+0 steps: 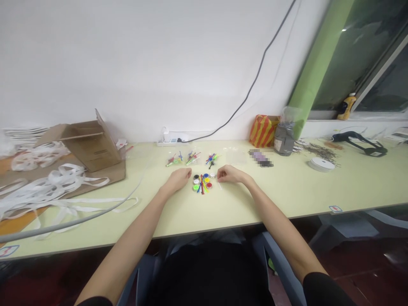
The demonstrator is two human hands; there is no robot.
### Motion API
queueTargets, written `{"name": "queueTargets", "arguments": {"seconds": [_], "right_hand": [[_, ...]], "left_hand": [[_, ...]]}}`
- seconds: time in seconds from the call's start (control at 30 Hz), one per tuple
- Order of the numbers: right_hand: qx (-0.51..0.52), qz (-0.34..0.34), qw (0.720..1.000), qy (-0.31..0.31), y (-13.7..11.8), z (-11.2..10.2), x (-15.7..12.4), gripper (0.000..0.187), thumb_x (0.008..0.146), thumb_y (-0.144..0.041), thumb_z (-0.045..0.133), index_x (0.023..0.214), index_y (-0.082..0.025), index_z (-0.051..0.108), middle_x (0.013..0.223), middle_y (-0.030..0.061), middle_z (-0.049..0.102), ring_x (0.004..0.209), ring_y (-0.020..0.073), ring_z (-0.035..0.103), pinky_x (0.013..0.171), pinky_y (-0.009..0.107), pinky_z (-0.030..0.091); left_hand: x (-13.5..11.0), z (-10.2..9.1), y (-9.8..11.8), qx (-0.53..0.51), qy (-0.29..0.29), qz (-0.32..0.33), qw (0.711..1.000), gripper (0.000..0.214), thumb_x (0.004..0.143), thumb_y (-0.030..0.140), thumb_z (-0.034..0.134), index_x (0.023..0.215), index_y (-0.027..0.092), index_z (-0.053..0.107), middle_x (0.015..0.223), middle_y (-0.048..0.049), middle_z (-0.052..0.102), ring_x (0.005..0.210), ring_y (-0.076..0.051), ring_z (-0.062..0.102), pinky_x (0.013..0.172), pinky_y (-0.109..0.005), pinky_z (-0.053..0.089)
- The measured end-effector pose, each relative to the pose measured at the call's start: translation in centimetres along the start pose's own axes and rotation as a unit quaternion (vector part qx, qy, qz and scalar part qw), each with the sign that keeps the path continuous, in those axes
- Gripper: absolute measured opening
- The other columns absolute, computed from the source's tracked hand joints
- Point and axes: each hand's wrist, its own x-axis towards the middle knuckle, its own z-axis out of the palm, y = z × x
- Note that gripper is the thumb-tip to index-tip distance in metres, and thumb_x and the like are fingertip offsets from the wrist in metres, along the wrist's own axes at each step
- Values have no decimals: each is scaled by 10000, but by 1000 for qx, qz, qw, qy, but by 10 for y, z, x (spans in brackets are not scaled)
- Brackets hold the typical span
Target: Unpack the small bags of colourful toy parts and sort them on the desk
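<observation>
On the pale table in front of me lies a group of small round discs in black, white, blue, yellow, green and red, among them a red disc (209, 185) and a green disc (195, 187). Thin coloured plastic sticks (202, 185) lie between the discs. My left hand (181, 177) rests just left of the group, fingers curled closed; whatever they may hold is hidden. On the other side, my right hand (230, 174) pinches with thumb and forefinger at a thin white strip (219, 184) beside a white disc (212, 175).
Clear bags of coloured pieces (192, 158) lie behind my hands. A cardboard box (91, 142) and white ribbon (63, 180) are at left, with a grey cable (105, 210) crossing. A power strip (172, 142), striped bag (263, 131) and white roll (321, 164) stand farther back.
</observation>
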Motion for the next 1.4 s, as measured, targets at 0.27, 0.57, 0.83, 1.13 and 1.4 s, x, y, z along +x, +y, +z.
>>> {"name": "queueTargets", "arguments": {"seconds": [0.27, 0.57, 0.83, 1.13, 1.4], "right_hand": [[-3, -5, 1000, 1, -1, 0, 0, 136, 749, -245, 693, 831, -136, 702, 732, 16, 671, 662, 137, 566, 615, 223, 413], [-79, -15, 988, 130, 2, 3, 3, 176, 904, -261, 547, 887, -135, 669, 776, 27, 650, 690, 142, 551, 663, 236, 412], [-224, 3, 944, 244, 25, 19, 31, 278, 923, -123, 496, 1073, -198, 718, 1291, 114, 596, 1204, 243, 521, 1000, 362, 412], [-214, -11, 952, 220, 25, 18, 34, 451, 891, -63, 463, 1264, -209, 669, 1402, 86, 585, 1332, 245, 484, 1117, 395, 361], [203, -64, 942, 260, -13, 20, 21, 433, 884, -227, 506, 1288, -205, 660, 1366, 84, 625, 1284, 240, 554, 991, 378, 490]], "left_hand": [[-1, -3, 3, -7, -2, -7, 1000, 201, 787, 40, 422, 798, 198, 546, 771, -47, 608, 718, -198, 529, 625, -293, 290], [0, -1, 1, -2, -5, -7, 1000, 198, 803, 63, 419, 814, 199, 562, 788, -57, 621, 723, -202, 537, 632, -293, 294], [0, -4, 4, -13, -5, -12, 1000, 200, 804, 48, 431, 799, 195, 567, 775, -50, 613, 734, -199, 542, 626, -296, 294], [0, 0, 2, -9, -1, -8, 1000, 208, 806, 50, 428, 831, 199, 572, 794, -55, 623, 760, -211, 561, 661, -300, 333], [-5, 0, 36, -136, 133, 113, 975, 309, 968, 168, 341, 1232, 202, 497, 1111, -80, 587, 991, -192, 562, 922, -316, 428]]}}
